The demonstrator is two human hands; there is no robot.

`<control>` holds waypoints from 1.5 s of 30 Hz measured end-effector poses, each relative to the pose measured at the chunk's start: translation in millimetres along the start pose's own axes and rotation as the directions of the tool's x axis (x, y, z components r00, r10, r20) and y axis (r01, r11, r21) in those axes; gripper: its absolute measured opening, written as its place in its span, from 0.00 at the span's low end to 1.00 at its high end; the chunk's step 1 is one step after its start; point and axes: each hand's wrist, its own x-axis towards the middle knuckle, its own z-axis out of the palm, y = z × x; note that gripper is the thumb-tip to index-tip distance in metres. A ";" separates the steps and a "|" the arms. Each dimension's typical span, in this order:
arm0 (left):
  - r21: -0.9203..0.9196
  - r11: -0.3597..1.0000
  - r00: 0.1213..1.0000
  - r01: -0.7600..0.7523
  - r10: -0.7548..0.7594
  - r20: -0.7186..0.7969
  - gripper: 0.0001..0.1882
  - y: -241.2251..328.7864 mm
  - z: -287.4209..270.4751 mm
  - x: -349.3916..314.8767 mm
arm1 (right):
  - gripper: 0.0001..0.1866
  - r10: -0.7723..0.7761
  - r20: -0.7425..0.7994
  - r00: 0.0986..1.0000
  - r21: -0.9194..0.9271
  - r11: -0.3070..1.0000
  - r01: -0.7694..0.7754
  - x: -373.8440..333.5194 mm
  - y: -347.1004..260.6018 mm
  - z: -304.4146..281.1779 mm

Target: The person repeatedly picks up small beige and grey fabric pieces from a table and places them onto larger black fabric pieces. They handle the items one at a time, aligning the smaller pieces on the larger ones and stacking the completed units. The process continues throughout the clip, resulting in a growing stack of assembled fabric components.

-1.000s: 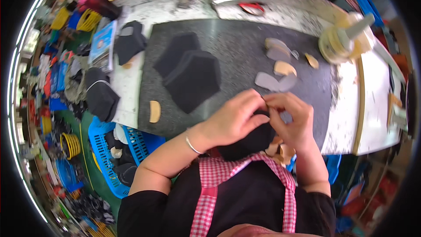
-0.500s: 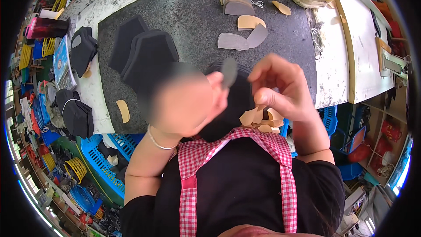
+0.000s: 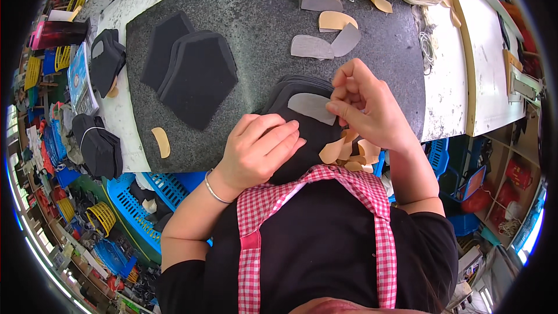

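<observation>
Dark grey stone work slab [image 3: 267, 17], serving as a flat pressing surface. Far left on it, a stack of black pentagonal fabric panels [image 3: 197, 75], set within reach. At the near edge, another black fabric panel [image 3: 302, 134], pinned flat by the left hand [image 3: 256, 151], fingers extended. The right hand [image 3: 366, 110] pinches a grey teardrop-shaped patch [image 3: 311, 106] against this panel. Tan peeled backing pieces [image 3: 349, 152] collect just below, near the person's body.
</observation>
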 end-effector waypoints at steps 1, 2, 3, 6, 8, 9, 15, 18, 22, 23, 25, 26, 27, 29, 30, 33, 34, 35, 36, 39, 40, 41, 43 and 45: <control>0.006 1.000 1.000 0.005 -0.005 -0.003 0.13 0.9 0.1 0.5 | 0.15 -0.012 0.007 1.000 -0.032 0.999 0.012 1.0 -0.4 1.0; 0.010 1.000 1.000 0.006 -0.006 -0.006 0.14 0.9 0.7 1.4 | 0.15 -0.023 0.010 1.000 -0.064 0.998 0.023 1.8 -0.8 1.8; -0.007 1.000 1.000 0.012 -0.012 0.008 0.13 0.1 1.9 1.6 | 0.16 -0.034 0.014 0.999 -0.097 0.995 0.035 2.4 -0.9 2.1; -0.030 0.999 0.998 0.038 -0.036 0.048 0.13 -1.8 4.0 2.0 | 0.18 -0.231 0.063 0.971 -0.467 0.853 0.233 3.7 1.6 3.2; -0.007 0.998 0.996 0.056 -0.055 0.071 0.13 -0.7 0.1 5.7 | 0.19 -0.176 0.056 0.983 -0.672 0.721 0.168 8.5 -9.3 -1.1; -0.035 0.996 0.995 0.087 -0.085 0.059 0.13 -2.8 -4.7 9.2 | 0.21 -0.154 0.049 0.987 -0.759 0.636 0.137 12.8 -16.8 -4.4; 0.237 0.804 0.837 0.545 -0.507 -0.204 0.32 -89.5 -46.1 23.0 | 0.19 -0.591 -0.077 0.803 -0.831 0.483 0.276 79.1 17.9 -11.0; 0.338 0.615 0.684 0.712 -0.717 -0.136 0.48 -137.6 -50.9 -5.4 | 0.18 -0.453 -0.047 0.890 -0.800 0.551 0.239 99.9 21.1 -11.1; -0.129 0.548 0.541 0.827 -0.837 -0.084 0.14 -154.5 -55.3 -5.1 | 0.16 -0.105 -0.086 0.991 -0.678 0.735 0.019 97.4 5.3 -19.5; -0.118 0.621 0.605 0.775 -0.783 -0.145 0.13 -156.4 -53.0 -7.9 | 0.15 -0.075 -0.111 0.991 -0.643 0.766 -0.014 95.3 5.3 -21.4; -0.079 0.749 0.711 0.657 -0.652 -0.263 0.10 -162.0 -48.3 -17.0 | 0.15 -0.295 -0.094 0.951 -0.700 0.699 0.148 94.3 17.5 -25.5; -0.024 0.843 0.795 0.537 -0.516 -0.318 0.06 -161.0 -47.6 -16.6 | 0.14 -0.397 -0.082 0.914 -0.727 0.651 0.217 92.5 22.7 -27.8; -0.151 0.846 0.771 0.512 -0.530 -0.354 0.05 -159.1 -48.0 -15.6 | 0.13 -0.446 -0.092 0.890 -0.723 0.645 0.248 90.2 24.7 -29.9; -0.389 0.816 0.708 0.428 -0.570 -0.417 0.04 -152.6 -53.9 -13.4 | 0.11 -0.541 -0.107 0.834 -0.714 0.626 0.314 87.3 26.1 -31.6; -0.386 0.841 0.727 0.380 -0.529 -0.436 0.03 -147.2 -61.2 -9.3 | 0.11 -0.463 -0.172 0.869 -0.630 0.730 0.264 83.6 24.8 -31.9; -0.444 0.852 0.782 0.276 -0.468 -0.412 0.04 -103.2 -81.5 24.9 | 0.09 -0.284 -0.277 0.918 -0.426 0.892 0.148 73.5 13.0 -31.3; -0.471 0.836 0.800 0.282 -0.476 -0.366 0.04 -81.8 -77.6 38.8 | 0.08 -0.278 -0.290 0.916 -0.426 0.894 0.137 69.3 10.7 -31.1; -0.372 0.868 0.844 0.328 -0.446 -0.297 0.06 -59.0 -71.0 49.2 | 0.08 -0.275 -0.301 0.913 -0.423 0.897 0.130 66.5 7.7 -31.2; -0.279 0.903 0.893 0.327 -0.392 -0.223 0.06 -42.5 -57.1 57.1 | 0.07 -0.386 -0.283 0.878 -0.465 0.856 0.226 62.7 5.3 -29.4; -0.237 0.907 0.928 0.347 -0.369 -0.056 0.09 -11.0 -3.1 51.0 | 0.07 -0.660 -0.179 0.730 -0.564 0.676 0.474 56.6 -4.4 -14.4; -0.124 0.949 0.948 0.290 -0.302 -0.098 0.09 -13.8 0.1 49.0 | 0.08 -0.720 -0.147 0.679 -0.593 0.613 0.522 53.2 -5.6 -10.1; -0.012 0.973 0.965 0.229 -0.228 -0.129 0.10 -15.6 1.5 51.8 | 0.08 -0.770 -0.114 0.627 -0.622 0.548 0.559 50.1 -5.0 -6.9; -0.164 0.936 0.941 0.311 -0.328 -0.089 0.10 -14.3 -2.9 51.3 | 0.13 -0.856 -0.052 0.515 -0.673 0.411 0.615 46.8 0.3 0.0; -0.498 0.702 0.836 0.509 -0.542 0.092 0.09 -8.9 -13.2 46.9 | 0.15 -0.906 -0.021 0.423 -0.655 0.332 0.678 44.2 -2.8 12.1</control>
